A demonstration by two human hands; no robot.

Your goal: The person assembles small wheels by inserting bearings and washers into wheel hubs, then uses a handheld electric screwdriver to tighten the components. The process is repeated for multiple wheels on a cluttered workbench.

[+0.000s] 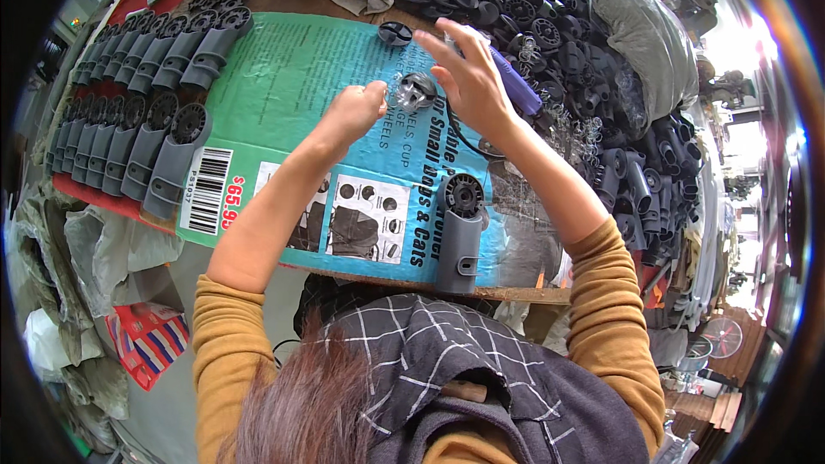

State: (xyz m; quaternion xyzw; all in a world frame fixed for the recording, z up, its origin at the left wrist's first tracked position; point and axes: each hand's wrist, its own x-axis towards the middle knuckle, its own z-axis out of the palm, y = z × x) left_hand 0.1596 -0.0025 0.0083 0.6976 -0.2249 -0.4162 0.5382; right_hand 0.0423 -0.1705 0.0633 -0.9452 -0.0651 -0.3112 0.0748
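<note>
1. The wooden bench (526, 295) carries a flattened blue-green printed cardboard sheet (292, 69), the work surface here.
2. A loose heap of black plastic parts (550, 39) covers the far right; on the left stand two rows of grey plastic housings (163, 56) with black spoked discs at their ends.
3. The right hand (473, 77) is open, fingers spread, just right of the small part; the left hand (357, 112) is curled closed on its left – I cannot tell whether it pinches anything.
4. A single grey tubular plastic housing (461, 245) with a black spoked disc sits at the near edge, apart from both hands.
5. A smooth purple-blue cylinder (516, 84) lies right of the right hand.
6. The small black-and-clear round part (416, 91) lies between the hands, a black round cap (394, 33) beyond it. The step in hand looks like putting small pieces together; the next move probably calls for steadying this part with one hand – the other aligning a piece precisely.
</note>
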